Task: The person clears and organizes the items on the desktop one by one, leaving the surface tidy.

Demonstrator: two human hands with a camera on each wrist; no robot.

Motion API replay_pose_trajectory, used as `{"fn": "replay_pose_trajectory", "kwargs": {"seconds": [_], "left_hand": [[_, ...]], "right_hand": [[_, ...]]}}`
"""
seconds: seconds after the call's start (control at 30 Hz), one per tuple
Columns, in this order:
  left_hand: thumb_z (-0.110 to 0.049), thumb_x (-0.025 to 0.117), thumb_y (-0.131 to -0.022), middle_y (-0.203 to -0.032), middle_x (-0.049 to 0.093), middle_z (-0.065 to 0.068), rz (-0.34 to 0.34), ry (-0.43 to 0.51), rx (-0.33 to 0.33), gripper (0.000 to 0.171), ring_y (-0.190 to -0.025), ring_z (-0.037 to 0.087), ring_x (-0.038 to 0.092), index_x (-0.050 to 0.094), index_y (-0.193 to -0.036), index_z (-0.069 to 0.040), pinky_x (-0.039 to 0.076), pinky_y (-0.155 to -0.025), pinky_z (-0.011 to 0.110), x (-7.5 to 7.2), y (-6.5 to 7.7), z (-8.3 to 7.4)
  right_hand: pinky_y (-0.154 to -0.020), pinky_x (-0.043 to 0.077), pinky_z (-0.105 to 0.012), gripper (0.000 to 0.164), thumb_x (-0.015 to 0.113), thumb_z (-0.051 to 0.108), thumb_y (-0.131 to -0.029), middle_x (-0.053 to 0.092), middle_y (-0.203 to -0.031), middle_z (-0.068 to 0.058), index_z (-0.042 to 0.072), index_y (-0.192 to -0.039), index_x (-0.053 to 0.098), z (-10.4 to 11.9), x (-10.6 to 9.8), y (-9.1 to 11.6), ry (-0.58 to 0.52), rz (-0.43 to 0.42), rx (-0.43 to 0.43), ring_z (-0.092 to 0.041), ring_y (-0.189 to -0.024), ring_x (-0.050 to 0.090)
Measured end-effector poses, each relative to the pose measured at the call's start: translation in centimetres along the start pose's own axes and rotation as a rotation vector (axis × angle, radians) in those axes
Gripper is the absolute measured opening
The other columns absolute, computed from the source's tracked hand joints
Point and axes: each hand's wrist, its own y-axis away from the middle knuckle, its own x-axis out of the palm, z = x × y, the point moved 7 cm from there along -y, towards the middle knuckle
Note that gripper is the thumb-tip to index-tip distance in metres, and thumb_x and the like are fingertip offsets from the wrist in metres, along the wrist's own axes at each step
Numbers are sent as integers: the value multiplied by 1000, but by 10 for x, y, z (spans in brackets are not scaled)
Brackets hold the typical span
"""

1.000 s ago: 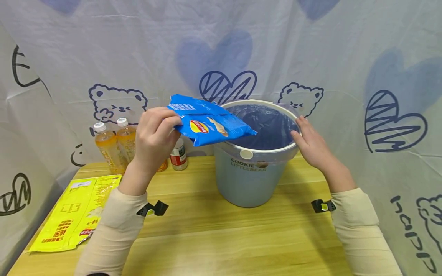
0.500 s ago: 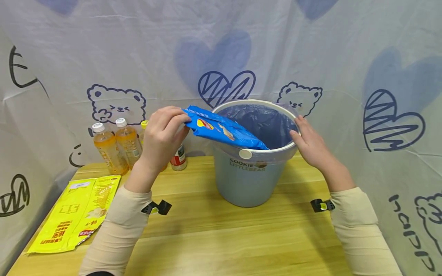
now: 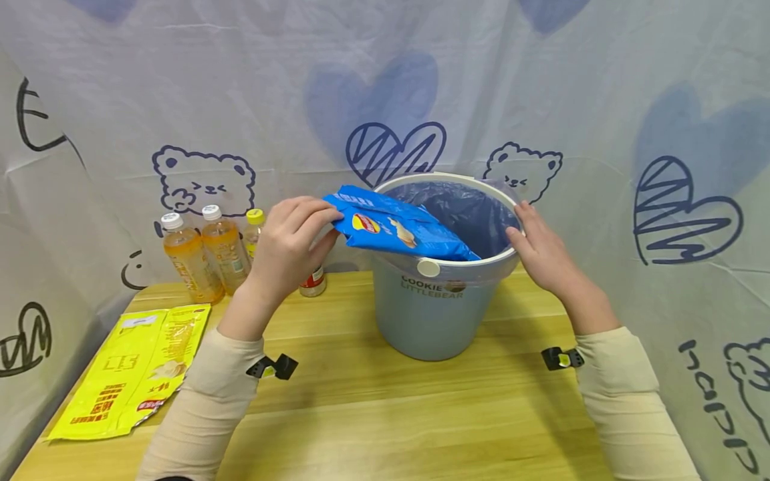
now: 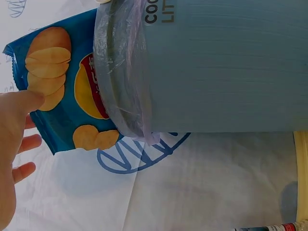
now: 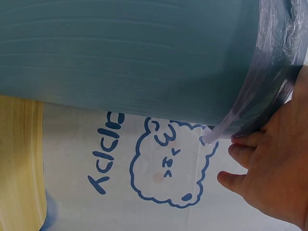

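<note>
In the head view my left hand (image 3: 295, 244) pinches one end of a blue chip bag (image 3: 403, 230). The bag slants down to the right, its lower end over the near rim of a grey-blue trash bin (image 3: 427, 321). Yellow logo and potato chips show on the bag's front (image 4: 57, 82) in the left wrist view. A translucent purple liner (image 3: 445, 200) lines the bin and folds over its white rim. My right hand (image 3: 547, 254) rests at the bin's right rim, fingers fairly straight, thumb at the ring; its spread fingers show beside the liner in the right wrist view.
Two orange drink bottles (image 3: 192, 264) with white caps stand at the back left, beside a yellow-capped bottle (image 3: 254, 230). A small red-labelled jar (image 3: 313, 284) is partly behind my left hand. A flattened yellow packet (image 3: 129, 371) lies on the wooden table (image 3: 385, 414); printed cloth hangs behind.
My left hand has moved right with the chip bag, and the bag's lower end has come down over the bin's opening. My right hand stays at the rim.
</note>
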Motion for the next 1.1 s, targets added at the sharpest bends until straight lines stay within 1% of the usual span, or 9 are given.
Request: {"fn": "replay_pose_trajectory", "kwargs": {"seconds": [0.23, 0.5, 0.6, 0.7, 0.93, 1.1], "left_hand": [[-13, 77, -82, -105, 72, 13, 23, 34, 10, 29, -101, 32, 64, 71, -110, -5, 50, -88, 46, 6, 3, -1], [-18, 73, -86, -111, 71, 10, 83, 26, -7, 29, -107, 30, 62, 71, -113, -8, 49, -92, 46, 13, 8, -2], [-19, 72, -87, -112, 71, 10, 106, 30, -16, 29, -108, 30, 62, 71, -114, -8, 49, -93, 46, 14, 11, -2], [-20, 73, -87, -113, 71, 9, 122, 35, -26, 29, -109, 29, 62, 71, -114, -8, 48, -94, 45, 15, 14, -1], [-20, 73, -86, -113, 71, 9, 136, 40, -41, 29, -109, 29, 61, 71, -113, -9, 47, -95, 46, 15, 24, 0], [-21, 73, -86, -112, 71, 9, 148, 34, -53, 29, -108, 30, 61, 71, -113, -9, 47, -92, 46, 13, 31, 2]], "right_hand": [[-117, 8, -65, 68, 20, 46, -104, 0, -164, -19, 4, -156, 7, 0, 0, 0, -3, 1, 0, -41, -151, 2], [-117, 9, -63, 68, 22, 43, -105, 4, -163, -23, -1, -155, 11, 1, -1, -1, -9, -21, -32, -43, -150, 5], [-117, 9, -63, 67, 22, 43, -105, 4, -163, -23, -1, -155, 11, 1, -1, -1, -12, -20, -32, -43, -150, 5], [-117, 9, -63, 67, 22, 43, -105, 3, -163, -22, 0, -155, 10, 0, -1, -1, -11, -21, -32, -43, -150, 5], [-118, 9, -63, 67, 22, 43, -105, 3, -163, -22, 0, -155, 11, -1, 0, -1, -9, -22, -32, -43, -150, 5], [-117, 10, -63, 67, 22, 43, -105, 4, -163, -23, -1, -155, 11, -1, 0, -2, -11, -25, -35, -43, -150, 5]]}}
